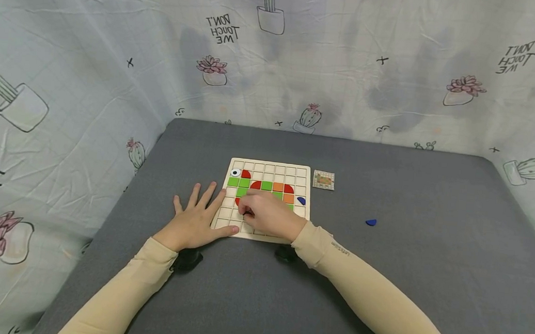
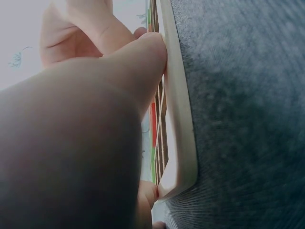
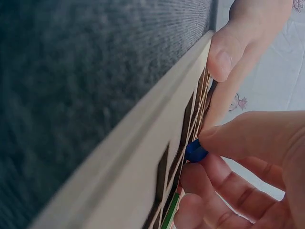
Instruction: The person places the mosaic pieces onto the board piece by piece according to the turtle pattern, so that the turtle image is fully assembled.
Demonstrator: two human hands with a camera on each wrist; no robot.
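A wooden grid board [image 1: 269,168] lies on the grey table, partly filled with flat coloured pieces. Among them are green squares [image 1: 233,181], red quarter-rounds [image 1: 246,174], orange squares [image 1: 277,187], a round eye piece [image 1: 235,173] and a blue rounded piece [image 1: 301,201]. My left hand [image 1: 193,224] is spread flat at the board's left side, its thumb pressing the near left rim. Over the lower grid, my right hand [image 1: 271,214] pinches a small blue piece [image 3: 196,151] between thumb and fingers, close against the cells. It hides several pieces in the head view.
To the right of the board lies a blue half-round piece [image 1: 371,222] on the table. A small patterned card [image 1: 324,180] sits beside the board's far right corner. Printed cloth [image 1: 349,64] hangs behind and to the sides of the table.
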